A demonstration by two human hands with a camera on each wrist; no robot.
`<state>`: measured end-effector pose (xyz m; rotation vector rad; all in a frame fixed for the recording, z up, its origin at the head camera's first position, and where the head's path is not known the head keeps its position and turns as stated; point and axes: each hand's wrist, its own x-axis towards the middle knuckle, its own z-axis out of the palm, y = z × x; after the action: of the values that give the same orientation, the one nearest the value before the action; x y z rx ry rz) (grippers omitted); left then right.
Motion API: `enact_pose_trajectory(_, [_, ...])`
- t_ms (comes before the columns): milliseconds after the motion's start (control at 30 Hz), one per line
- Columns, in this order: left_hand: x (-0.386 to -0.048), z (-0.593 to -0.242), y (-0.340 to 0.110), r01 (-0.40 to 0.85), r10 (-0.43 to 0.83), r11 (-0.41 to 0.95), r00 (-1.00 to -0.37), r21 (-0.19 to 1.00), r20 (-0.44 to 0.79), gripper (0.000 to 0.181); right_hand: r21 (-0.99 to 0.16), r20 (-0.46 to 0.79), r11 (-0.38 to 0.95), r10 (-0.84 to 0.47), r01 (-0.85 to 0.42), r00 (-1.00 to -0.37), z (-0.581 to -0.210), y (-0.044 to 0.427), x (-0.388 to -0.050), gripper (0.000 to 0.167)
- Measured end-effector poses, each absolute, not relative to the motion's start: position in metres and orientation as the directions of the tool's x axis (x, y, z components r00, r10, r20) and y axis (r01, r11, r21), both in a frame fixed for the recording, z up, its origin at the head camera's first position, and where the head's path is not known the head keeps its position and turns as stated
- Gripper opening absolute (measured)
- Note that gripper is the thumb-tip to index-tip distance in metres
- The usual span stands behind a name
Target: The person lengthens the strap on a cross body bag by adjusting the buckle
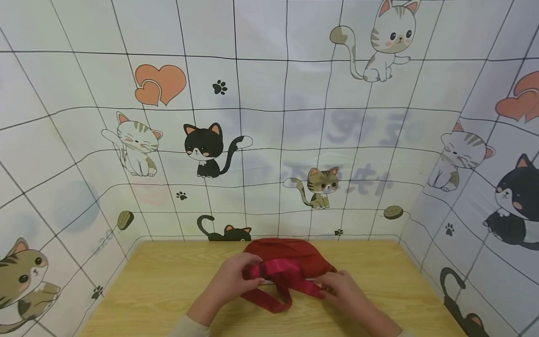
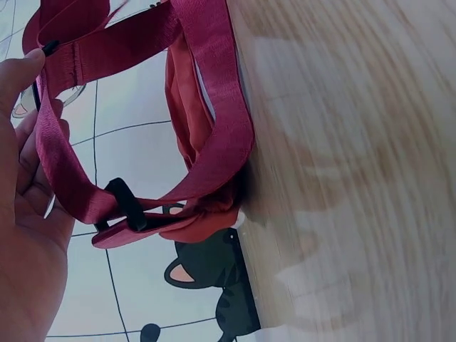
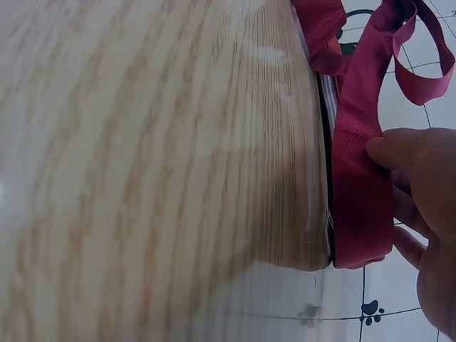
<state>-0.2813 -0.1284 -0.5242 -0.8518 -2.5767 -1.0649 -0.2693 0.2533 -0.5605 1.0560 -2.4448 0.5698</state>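
Note:
A red fabric waist bag (image 1: 294, 248) lies at the back of the table, with its crimson webbing strap (image 1: 288, 274) looped in front of it. My left hand (image 1: 229, 278) pinches the strap at the bag's left side, beside a black plastic piece. In the left wrist view a black slider (image 2: 125, 203) sits on the strap lower down, apart from the fingers. At the bag's right end my right hand (image 1: 343, 290) pinches the strap between thumb and fingers. A zipper edge (image 3: 328, 107) shows along the bag in the right wrist view.
The light wood table (image 1: 168, 290) spreads around the bag. Behind it and at both sides stands a white gridded covering (image 1: 261, 131) printed with cats, hearts and paw prints. The bag lies close to the table's far edge.

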Motion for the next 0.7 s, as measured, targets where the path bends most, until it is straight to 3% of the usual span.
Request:
enact_pose_trajectory(200, [-0.282, -0.524, -0.132, 0.585, 0.419, 0.581, -0.811, 0.565, 0.409, 0.038, -0.179, 0.499, 0.674, -0.566, -0.717, -0.656, -0.562, 0.26, -0.269, 0.041])
enact_pose_trajectory(533, [-0.284, -0.525, -0.135, 0.583, 0.43, 0.56, -0.812, 0.589, 0.395, 0.038, -0.022, 0.563, 0.691, -0.588, -0.723, -0.58, -0.561, 0.269, -0.275, 0.042])
enact_pose_trajectory(700, [-0.284, -0.523, -0.136, 0.577, 0.427, 0.552, -0.816, 0.602, 0.39, 0.04, 0.037, 0.51, 0.734, -0.598, -0.678, -0.619, -0.557, 0.269, -0.273, 0.034])
